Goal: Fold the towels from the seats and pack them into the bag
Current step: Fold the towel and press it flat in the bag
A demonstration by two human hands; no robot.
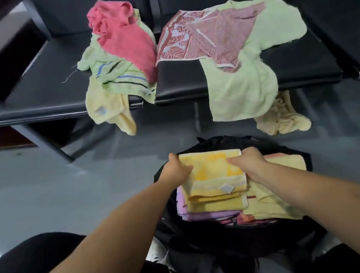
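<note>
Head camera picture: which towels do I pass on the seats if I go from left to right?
Pale yellow towel hanging off the front → pink towel → red patterned towel. The striped green towel and the plain green towel lie partly under these, so I left them out.

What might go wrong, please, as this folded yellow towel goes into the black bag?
The folded yellow towel, held by the left hand and right hand, sits on an uneven stack in the black bag and may slide or unfold. The crumpled cream towel on the floor could be overlooked.
</note>
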